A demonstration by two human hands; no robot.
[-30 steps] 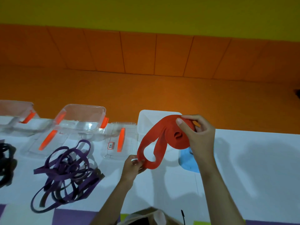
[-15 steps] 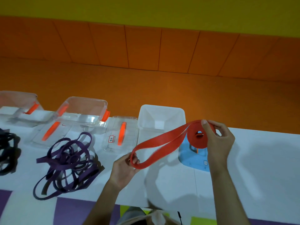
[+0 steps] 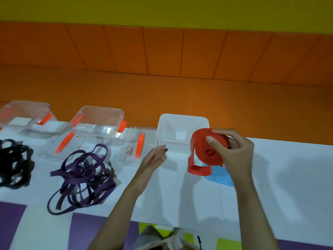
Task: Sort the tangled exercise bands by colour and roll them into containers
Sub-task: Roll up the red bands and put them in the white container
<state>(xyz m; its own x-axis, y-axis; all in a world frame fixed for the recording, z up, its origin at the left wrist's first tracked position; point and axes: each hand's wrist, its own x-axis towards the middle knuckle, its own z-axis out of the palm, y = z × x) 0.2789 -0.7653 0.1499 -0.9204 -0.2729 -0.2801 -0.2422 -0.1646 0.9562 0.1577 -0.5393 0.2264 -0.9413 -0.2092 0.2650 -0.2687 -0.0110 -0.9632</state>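
My right hand (image 3: 232,150) grips a rolled red band (image 3: 203,150) above the white table, just right of a white container (image 3: 182,130); a short loose loop of the band hangs down at its left. My left hand (image 3: 153,159) hovers with fingers apart, holding nothing, left of the roll. A tangled purple band (image 3: 82,177) lies on the table at the left. A black tangle (image 3: 12,161) lies at the far left edge.
Two clear containers with orange clips (image 3: 100,120) (image 3: 25,112) stand along the table's far edge, with clear lids (image 3: 138,145) (image 3: 63,147) lying flat near them. A blue lid (image 3: 219,175) lies under the red roll. An orange padded wall runs behind the table.
The left hand has let go of the red band's tail. The stretched length has been wound onto the roll, leaving a short loop hanging. The right hand holds the roll slightly lower.
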